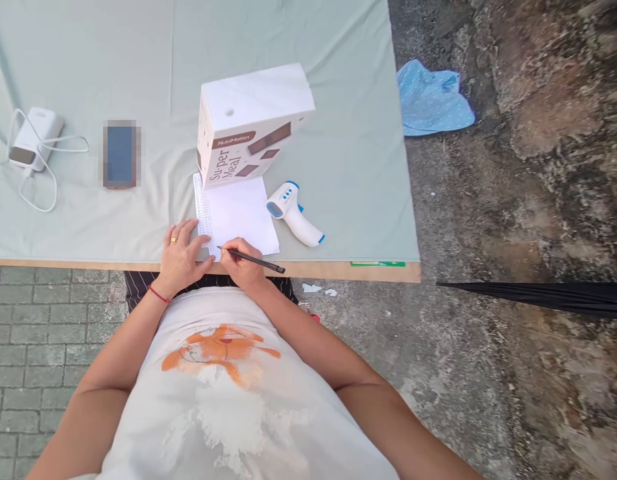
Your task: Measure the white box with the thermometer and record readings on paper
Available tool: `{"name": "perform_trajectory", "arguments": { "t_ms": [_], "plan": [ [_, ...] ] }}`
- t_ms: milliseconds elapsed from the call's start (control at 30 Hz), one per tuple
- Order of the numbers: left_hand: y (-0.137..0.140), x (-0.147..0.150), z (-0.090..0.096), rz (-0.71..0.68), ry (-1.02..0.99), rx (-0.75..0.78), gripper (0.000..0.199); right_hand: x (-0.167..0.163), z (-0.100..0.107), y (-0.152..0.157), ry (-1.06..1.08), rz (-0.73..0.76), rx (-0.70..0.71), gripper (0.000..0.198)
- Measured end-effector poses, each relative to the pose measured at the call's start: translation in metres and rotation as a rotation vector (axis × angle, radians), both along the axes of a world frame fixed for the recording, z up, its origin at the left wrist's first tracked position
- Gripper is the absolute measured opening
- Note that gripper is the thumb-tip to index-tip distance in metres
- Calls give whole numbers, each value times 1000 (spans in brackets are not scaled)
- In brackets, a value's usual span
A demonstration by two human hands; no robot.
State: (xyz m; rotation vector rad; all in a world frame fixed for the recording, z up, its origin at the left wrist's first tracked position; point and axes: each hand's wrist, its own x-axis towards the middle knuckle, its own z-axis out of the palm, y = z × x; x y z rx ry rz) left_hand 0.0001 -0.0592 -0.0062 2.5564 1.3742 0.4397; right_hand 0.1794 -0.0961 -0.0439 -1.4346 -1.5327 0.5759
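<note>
gripping pen (256, 259) w/ r hand (242, 267); l hand (181, 257) loosely open, touching paper (241, 217)

On my feed, the upper left of the frame shows me a white power bank (38, 127) with a white cable (55, 190) looped over and beside it, and to its right a pixelated dark rectangular object (120, 155). Upper centre, I see a white NutriMotion box (258, 93) standing upright on the cloth-covered table (348, 40), with a white-and-blue handheld thermometer (301, 223) lying below and to its right. At upper right I make out a blue dotted cloth (431, 100) beyond the table's edge, and grey paving (33, 333) lower left.
</note>
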Motion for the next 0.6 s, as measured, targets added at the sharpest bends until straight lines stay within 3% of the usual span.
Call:
{"name": "perform_trajectory", "arguments": {
  "t_ms": [167,267,333,500,600],
  "plan": [
    [3,-6,4,-12,-44,-90,31,22,8,24,-343,-89,-8,27],
    [24,-15,11,-52,-161,-186,16,32,9,48,-562,-142,-120,33],
    [47,-20,16,1,-249,-222,15,32,9,61,-624,-154,-167,33],
    [114,-10,18,160,-351,-276,48,35,17,68,-596,-130,-137,38],
    [142,4,8,137,-398,-314,83,60,19,54,-559,-262,-140,39]
  ]
}}
